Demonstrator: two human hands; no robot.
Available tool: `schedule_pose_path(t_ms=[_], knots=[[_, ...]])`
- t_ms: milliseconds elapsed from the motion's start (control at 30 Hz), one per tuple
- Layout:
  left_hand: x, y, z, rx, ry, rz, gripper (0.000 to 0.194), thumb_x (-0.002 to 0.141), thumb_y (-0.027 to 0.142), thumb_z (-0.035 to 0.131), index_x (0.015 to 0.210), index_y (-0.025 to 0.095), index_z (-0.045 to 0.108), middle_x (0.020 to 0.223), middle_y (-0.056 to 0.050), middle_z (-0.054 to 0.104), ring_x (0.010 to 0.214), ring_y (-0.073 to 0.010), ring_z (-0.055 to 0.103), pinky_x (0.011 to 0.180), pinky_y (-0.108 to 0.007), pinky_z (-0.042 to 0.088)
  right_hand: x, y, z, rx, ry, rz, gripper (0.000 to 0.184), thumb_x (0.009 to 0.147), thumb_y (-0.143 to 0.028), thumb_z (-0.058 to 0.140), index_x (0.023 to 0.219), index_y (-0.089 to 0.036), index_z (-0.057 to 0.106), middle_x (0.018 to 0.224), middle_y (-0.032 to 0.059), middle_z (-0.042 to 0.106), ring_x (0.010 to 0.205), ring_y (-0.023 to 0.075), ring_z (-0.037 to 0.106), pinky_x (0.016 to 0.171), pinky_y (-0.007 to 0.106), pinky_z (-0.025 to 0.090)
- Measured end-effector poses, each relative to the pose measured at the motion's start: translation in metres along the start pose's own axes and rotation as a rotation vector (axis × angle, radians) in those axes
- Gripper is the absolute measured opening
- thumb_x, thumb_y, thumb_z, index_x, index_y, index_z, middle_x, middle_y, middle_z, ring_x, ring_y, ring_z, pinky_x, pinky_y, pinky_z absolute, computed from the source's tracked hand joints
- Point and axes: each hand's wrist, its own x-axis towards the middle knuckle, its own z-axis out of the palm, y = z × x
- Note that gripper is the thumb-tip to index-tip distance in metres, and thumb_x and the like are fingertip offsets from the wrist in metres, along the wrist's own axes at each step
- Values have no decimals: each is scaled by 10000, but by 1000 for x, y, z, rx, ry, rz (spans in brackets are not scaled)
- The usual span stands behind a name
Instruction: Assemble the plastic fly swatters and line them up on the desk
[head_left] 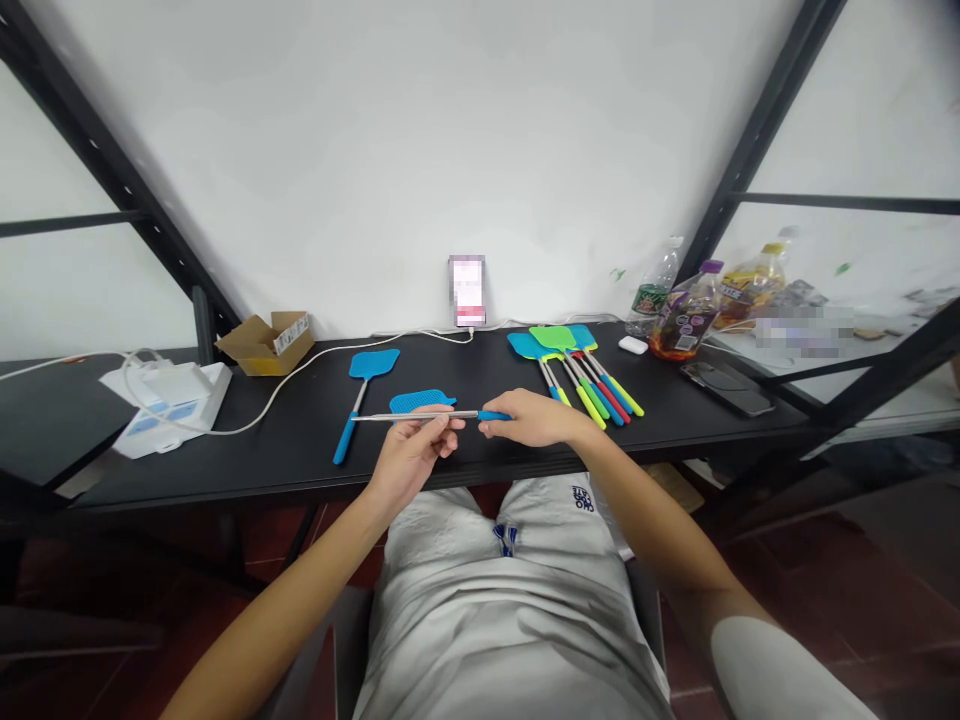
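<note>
Level above the table's near edge is a fly swatter handle with a thin metal rod (382,417) and a blue grip (491,415). My left hand (416,445) is closed, pinching the rod near its middle. Around the blue grip my right hand (536,417) is closed, hiding the grip's end. A blue swatter head (424,400) lies just behind my left hand, partly covered by it and the rod; no join between head and rod is visible. To the left rests a whole blue fly swatter (360,400). Several fly swatters (555,340) in mixed colours lie fanned to the right.
A small open cardboard box (268,345) and a white device with a cable (180,395) stand at left. A lit phone (469,290) leans on the wall. At right are drink bottles (686,310), a white case (633,345) and a dark phone (727,388).
</note>
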Motion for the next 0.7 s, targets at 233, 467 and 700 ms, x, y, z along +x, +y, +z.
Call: schedule_pose_path(t_ms=[233, 467, 700], knots=[[-3, -3, 2, 149, -85, 52, 265, 802, 318, 817, 992, 145, 753, 825, -69, 750, 632, -121, 623, 562, -239, 437, 6, -6, 11, 23, -3, -49, 256, 945, -327, 549, 851, -149, 706, 750, 14, 666, 673, 131, 553, 624, 240, 357], [0, -9, -5, 169, -125, 61, 264, 832, 353, 790, 1011, 170, 725, 599, 37, 567, 516, -75, 488, 518, -211, 369, 15, -20, 30, 160, 65, -101, 182, 890, -233, 591, 877, -144, 749, 814, 18, 705, 747, 148, 596, 685, 245, 398], [-2, 5, -10, 452, 8, 265, 284, 915, 447, 677, 935, 163, 668, 610, 37, 530, 549, -98, 480, 549, -228, 389, 27, -6, 49, 387, 175, -140, 239, 821, -346, 725, 964, -163, 669, 841, -8, 663, 764, 141, 603, 708, 258, 465]])
